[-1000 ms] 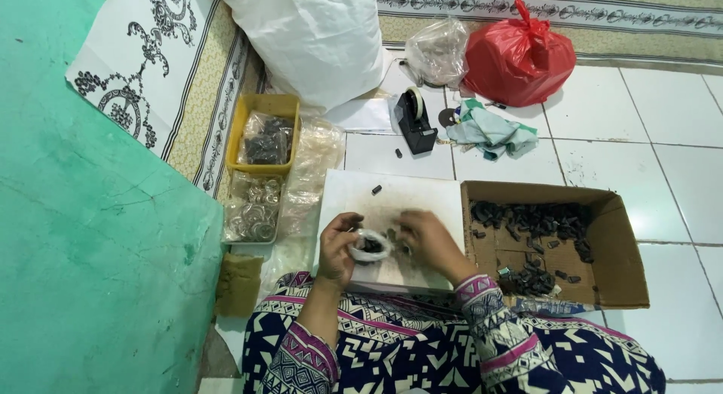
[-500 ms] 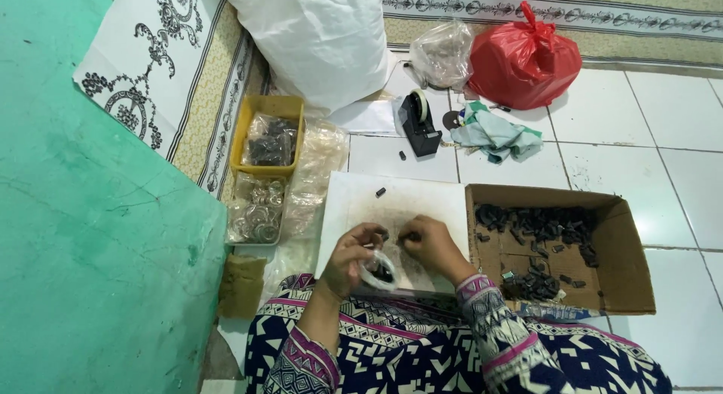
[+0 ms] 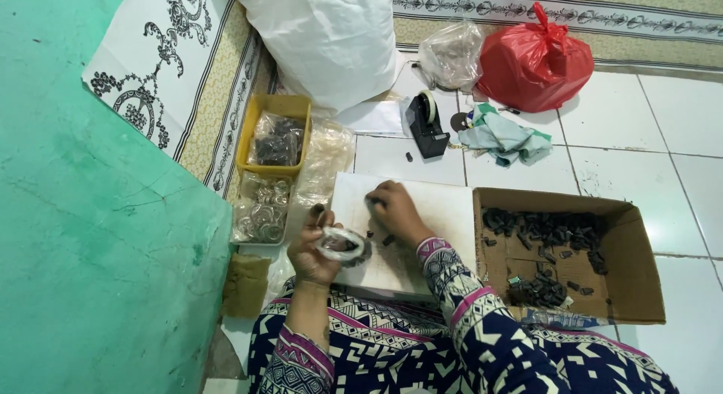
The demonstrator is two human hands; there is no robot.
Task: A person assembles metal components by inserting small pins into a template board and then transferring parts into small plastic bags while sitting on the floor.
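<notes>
My left hand (image 3: 318,249) holds a small clear plastic bag (image 3: 343,244) with dark pieces inside, just above the near left corner of a white board (image 3: 437,206). My right hand (image 3: 395,211) rests palm down on the board's left part, fingers gathered over a few small black pieces (image 3: 385,240) that lie there; whether it grips one is hidden. My patterned sleeves show at the bottom.
An open cardboard box (image 3: 640,251) with several black pieces sits right of the board. A yellow tray (image 3: 279,108) with filled bags, a pile of clear bags (image 3: 263,213), a tape dispenser (image 3: 428,127), a cloth (image 3: 504,138), a red bag (image 3: 535,63) and a white sack (image 3: 331,40) lie beyond.
My left hand has drawn the small bag to the board's left edge. My right hand has reached up and left onto the board.
</notes>
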